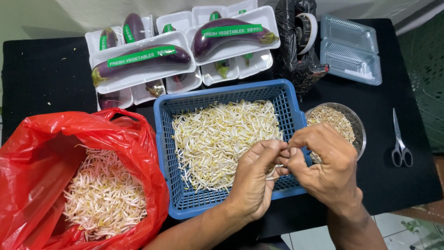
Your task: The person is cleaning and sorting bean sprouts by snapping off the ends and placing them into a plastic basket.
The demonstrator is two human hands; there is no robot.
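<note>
Two hands pinching one pale sprout

Left hand and right hand close fingers on a thin bean sprout above the blue lattice plastic basket; crinkly red bag at nine o'clock.

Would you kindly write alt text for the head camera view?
Two bare hands, left hand and right hand, pinch a bean sprout over a blue basket of sprouts. A red bag of sprouts, trayed eggplants and scissors lie around.
</note>
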